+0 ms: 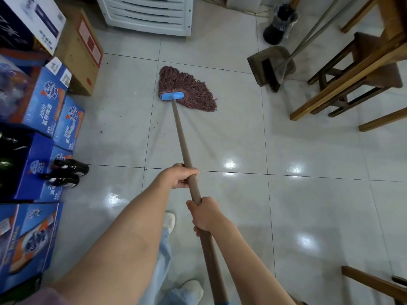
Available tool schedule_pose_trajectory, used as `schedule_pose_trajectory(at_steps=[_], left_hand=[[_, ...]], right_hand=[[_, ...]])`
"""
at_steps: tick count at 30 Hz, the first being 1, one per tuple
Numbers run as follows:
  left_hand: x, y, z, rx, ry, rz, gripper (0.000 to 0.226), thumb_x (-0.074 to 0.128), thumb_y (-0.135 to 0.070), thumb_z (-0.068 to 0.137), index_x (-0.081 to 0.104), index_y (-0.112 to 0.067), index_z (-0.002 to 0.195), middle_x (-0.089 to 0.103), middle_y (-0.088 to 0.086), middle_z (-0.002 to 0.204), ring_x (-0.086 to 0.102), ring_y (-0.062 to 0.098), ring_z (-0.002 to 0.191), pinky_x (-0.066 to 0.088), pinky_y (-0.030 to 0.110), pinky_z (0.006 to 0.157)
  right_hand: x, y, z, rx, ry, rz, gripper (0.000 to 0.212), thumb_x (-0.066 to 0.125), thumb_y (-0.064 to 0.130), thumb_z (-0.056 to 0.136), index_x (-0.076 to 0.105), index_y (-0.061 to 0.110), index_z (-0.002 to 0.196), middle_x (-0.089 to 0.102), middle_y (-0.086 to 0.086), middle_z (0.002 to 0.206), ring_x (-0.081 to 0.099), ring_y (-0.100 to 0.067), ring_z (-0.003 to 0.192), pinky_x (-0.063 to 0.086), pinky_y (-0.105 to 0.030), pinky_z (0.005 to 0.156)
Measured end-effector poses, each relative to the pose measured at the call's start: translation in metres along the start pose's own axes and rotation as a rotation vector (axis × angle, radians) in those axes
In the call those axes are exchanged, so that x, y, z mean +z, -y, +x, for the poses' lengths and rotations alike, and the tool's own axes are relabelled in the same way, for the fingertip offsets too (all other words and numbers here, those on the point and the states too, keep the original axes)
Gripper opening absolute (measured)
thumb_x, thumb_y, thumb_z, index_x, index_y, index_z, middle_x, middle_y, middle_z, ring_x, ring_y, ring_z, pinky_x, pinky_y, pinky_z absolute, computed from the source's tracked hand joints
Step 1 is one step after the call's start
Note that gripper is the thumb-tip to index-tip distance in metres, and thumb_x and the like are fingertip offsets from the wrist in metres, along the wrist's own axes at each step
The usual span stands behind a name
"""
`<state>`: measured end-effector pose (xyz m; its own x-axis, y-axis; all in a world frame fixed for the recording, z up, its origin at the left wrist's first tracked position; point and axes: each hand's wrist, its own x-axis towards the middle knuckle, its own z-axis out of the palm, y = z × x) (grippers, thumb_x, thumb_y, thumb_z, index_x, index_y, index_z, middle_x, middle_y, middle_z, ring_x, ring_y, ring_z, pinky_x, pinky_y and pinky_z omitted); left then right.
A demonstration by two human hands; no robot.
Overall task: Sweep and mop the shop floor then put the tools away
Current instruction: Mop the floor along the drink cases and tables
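A string mop with a reddish-brown head point(187, 89) and a blue clamp point(172, 96) lies spread on the white tiled floor point(308, 205) ahead of me. Its long brown handle point(181, 137) runs back toward me. My left hand point(178, 176) grips the handle higher along the shaft, and my right hand point(206, 213) grips it just behind, closer to my body. A broom point(269, 73) sits in a dustpan point(262, 62) at the upper right, their long handles leaning against the wooden table.
Blue drink cartons point(44, 100) and a brown cardboard box point(81, 53) line the left side, with two dark bottles point(68, 172) lying by them. A white appliance point(149, 14) stands at the back. Wooden table and stools point(356, 71) fill the right. Small dark specks point(120, 116) dot the tiles.
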<state>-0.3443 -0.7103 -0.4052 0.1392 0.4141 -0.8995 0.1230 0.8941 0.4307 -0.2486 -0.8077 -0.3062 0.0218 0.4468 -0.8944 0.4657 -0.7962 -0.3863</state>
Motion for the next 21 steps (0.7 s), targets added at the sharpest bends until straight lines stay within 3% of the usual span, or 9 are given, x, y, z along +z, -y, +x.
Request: schedule_pose_trajectory(at_steps=[6, 11, 15, 21], left_hand=[[0.022, 0.06, -0.03, -0.008, 0.033, -0.06, 0.013, 0.061, -0.005, 0.082, 0.053, -0.007, 0.092, 0.063, 0.007, 0.073, 0.066, 0.015, 0.063, 0.056, 0.028, 0.065], [0.035, 0.118, -0.06, -0.031, 0.045, -0.09, 0.015, 0.06, -0.006, 0.085, 0.05, -0.008, 0.096, 0.059, 0.006, 0.072, 0.065, 0.014, 0.058, 0.057, 0.026, 0.059], [0.036, 0.145, -0.075, -0.027, 0.048, -0.114, 0.01, 0.059, -0.007, 0.087, 0.05, -0.009, 0.091, 0.058, 0.005, 0.069, 0.063, 0.017, 0.066, 0.055, 0.032, 0.073], [0.018, 0.141, -0.069, -0.006, 0.024, -0.091, 0.012, 0.063, -0.009, 0.086, 0.053, -0.007, 0.092, 0.061, 0.007, 0.072, 0.065, 0.014, 0.053, 0.057, 0.027, 0.056]], right_hand=[[0.012, -0.051, -0.043, 0.022, -0.007, -0.068, 0.025, 0.046, 0.029, 0.097, 0.041, 0.006, 0.091, 0.045, -0.006, 0.065, 0.046, -0.018, 0.039, 0.045, -0.026, 0.038], [0.032, -0.098, -0.078, 0.054, -0.004, -0.122, 0.025, 0.045, 0.031, 0.097, 0.042, 0.006, 0.102, 0.047, -0.006, 0.074, 0.048, -0.017, 0.043, 0.041, -0.023, 0.034], [0.046, -0.12, -0.088, 0.043, 0.0, -0.166, 0.027, 0.046, 0.033, 0.096, 0.043, 0.007, 0.106, 0.049, -0.004, 0.078, 0.049, -0.015, 0.046, 0.043, -0.024, 0.037], [0.053, -0.107, -0.088, -0.001, -0.006, -0.249, 0.034, 0.045, 0.031, 0.099, 0.047, 0.001, 0.115, 0.046, -0.002, 0.072, 0.046, -0.011, 0.046, 0.034, -0.013, 0.03]])
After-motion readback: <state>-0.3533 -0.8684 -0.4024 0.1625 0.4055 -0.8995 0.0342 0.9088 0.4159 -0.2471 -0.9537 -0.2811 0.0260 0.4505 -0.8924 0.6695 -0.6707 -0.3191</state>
